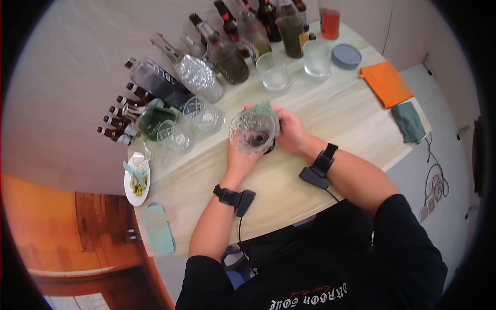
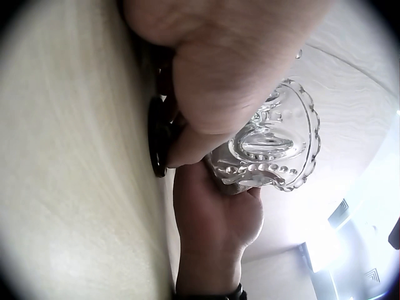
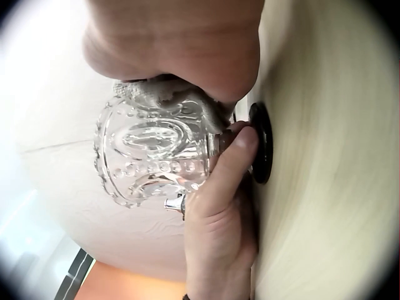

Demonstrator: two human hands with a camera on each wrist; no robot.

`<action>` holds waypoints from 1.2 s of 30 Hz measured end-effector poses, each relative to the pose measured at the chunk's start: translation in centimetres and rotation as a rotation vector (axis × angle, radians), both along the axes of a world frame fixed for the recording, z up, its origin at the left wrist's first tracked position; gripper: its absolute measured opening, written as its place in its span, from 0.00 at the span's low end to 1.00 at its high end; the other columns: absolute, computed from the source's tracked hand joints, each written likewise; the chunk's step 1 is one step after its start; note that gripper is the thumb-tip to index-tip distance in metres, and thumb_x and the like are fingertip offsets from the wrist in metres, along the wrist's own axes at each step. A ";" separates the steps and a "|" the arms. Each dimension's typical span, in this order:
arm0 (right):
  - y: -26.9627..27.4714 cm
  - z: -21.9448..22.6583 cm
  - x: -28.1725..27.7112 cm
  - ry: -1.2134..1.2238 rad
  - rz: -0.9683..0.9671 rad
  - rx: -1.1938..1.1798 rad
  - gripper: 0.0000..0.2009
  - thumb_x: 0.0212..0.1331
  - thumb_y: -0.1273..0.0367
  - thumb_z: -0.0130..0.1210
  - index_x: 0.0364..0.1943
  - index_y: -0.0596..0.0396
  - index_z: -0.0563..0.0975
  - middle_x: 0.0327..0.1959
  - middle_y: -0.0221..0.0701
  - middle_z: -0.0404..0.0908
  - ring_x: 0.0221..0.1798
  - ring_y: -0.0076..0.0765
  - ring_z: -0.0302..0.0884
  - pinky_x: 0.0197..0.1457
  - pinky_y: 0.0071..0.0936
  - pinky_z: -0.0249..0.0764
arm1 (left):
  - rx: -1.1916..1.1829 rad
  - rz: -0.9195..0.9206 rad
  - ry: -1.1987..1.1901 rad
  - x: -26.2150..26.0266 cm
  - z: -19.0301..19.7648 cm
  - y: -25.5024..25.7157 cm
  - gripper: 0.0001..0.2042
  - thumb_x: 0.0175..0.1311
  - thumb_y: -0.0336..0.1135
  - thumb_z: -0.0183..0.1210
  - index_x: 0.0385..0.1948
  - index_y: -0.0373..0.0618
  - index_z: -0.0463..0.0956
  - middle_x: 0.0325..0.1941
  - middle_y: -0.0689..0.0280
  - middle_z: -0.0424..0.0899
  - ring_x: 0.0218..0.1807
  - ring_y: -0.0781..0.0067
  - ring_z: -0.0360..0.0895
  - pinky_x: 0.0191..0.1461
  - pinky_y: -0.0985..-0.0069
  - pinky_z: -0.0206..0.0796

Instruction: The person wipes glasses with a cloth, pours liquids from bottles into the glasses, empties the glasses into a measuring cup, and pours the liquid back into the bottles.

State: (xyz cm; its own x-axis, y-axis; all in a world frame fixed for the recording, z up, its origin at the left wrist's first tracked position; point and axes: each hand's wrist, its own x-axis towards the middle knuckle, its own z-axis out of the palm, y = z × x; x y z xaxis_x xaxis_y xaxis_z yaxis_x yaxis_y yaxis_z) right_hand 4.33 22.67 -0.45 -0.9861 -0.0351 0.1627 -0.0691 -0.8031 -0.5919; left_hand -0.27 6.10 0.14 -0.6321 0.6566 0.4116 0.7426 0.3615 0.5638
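Observation:
A clear patterned glass bowl with a scalloped rim (image 1: 253,132) (image 2: 281,137) (image 3: 147,147) stands on a stem with a dark round base (image 2: 157,136) (image 3: 261,142), close above the pale tabletop. My left hand (image 1: 242,160) (image 2: 219,75) (image 3: 219,219) grips the stem low down, thumb along it just over the base. On the bowl's right side my right hand (image 1: 292,132) (image 2: 215,219) (image 3: 181,50) presses a grey-green cloth (image 1: 266,111) (image 3: 175,97) against the glass. Its fingers are mostly hidden behind bowl and cloth.
Bottles (image 1: 227,59) and tumblers (image 1: 274,72) line the table's back. At left are an oval plate (image 1: 137,194) and a light-blue cloth (image 1: 158,227); at right, a round grey coaster (image 1: 346,56), an orange cloth (image 1: 387,82) and a dark green cloth (image 1: 407,122).

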 end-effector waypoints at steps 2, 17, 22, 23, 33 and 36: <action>-0.4 0.4 0.1 0.017 0.049 -0.043 0.27 0.77 0.58 0.29 0.65 0.67 0.69 0.62 0.41 0.77 0.64 0.38 0.74 0.70 0.37 0.67 | -0.051 0.031 -0.102 0.1 -0.2 -0.3 0.23 0.46 0.34 0.74 0.48 0.45 0.81 0.55 0.60 0.83 0.54 0.59 0.81 0.58 0.68 0.72; -4.4 -0.1 2.4 0.086 -0.455 0.201 0.25 0.78 0.61 0.36 0.69 0.64 0.61 0.65 0.38 0.70 0.67 0.32 0.67 0.73 0.31 0.60 | -0.021 0.302 -0.259 1.3 -0.6 1.0 0.18 0.46 0.29 0.75 0.40 0.38 0.82 0.37 0.61 0.88 0.40 0.67 0.84 0.46 0.72 0.74; -4.7 0.6 2.9 0.170 -0.406 0.300 0.40 0.65 0.65 0.60 0.74 0.63 0.48 0.70 0.39 0.63 0.72 0.35 0.61 0.75 0.34 0.58 | 0.376 0.330 -0.355 0.7 -2.4 0.9 0.15 0.49 0.36 0.71 0.39 0.44 0.81 0.36 0.60 0.87 0.39 0.54 0.84 0.43 0.63 0.74; -4.6 0.5 2.7 0.189 -0.426 0.416 0.48 0.57 0.66 0.67 0.75 0.61 0.46 0.71 0.38 0.60 0.73 0.35 0.59 0.76 0.35 0.56 | 0.377 0.328 -0.352 0.6 -2.3 0.8 0.15 0.49 0.36 0.71 0.39 0.44 0.81 0.36 0.60 0.87 0.39 0.54 0.84 0.43 0.63 0.74; -1.1 0.8 0.7 0.121 -0.313 0.532 0.56 0.38 0.71 0.78 0.74 0.60 0.52 0.65 0.35 0.70 0.67 0.32 0.68 0.72 0.34 0.63 | 0.282 0.080 -0.265 0.6 -1.9 0.7 0.26 0.48 0.26 0.66 0.55 0.41 0.72 0.55 0.56 0.80 0.58 0.56 0.77 0.61 0.63 0.68; 0.2 0.8 0.0 0.138 -0.252 0.531 0.53 0.36 0.74 0.77 0.72 0.61 0.57 0.64 0.35 0.72 0.66 0.31 0.70 0.71 0.33 0.65 | 0.455 -0.009 -0.449 0.7 -2.0 0.5 0.32 0.49 0.22 0.64 0.60 0.37 0.65 0.60 0.55 0.75 0.62 0.60 0.74 0.66 0.65 0.65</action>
State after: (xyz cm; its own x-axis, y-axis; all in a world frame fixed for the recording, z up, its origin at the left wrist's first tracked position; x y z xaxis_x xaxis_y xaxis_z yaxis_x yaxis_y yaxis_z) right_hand 4.36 22.91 0.33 -0.9455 0.0853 0.3143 -0.3238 -0.3489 -0.8794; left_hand 0.40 6.61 -1.90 -0.8031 0.4843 0.3472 0.4005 0.0073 0.9163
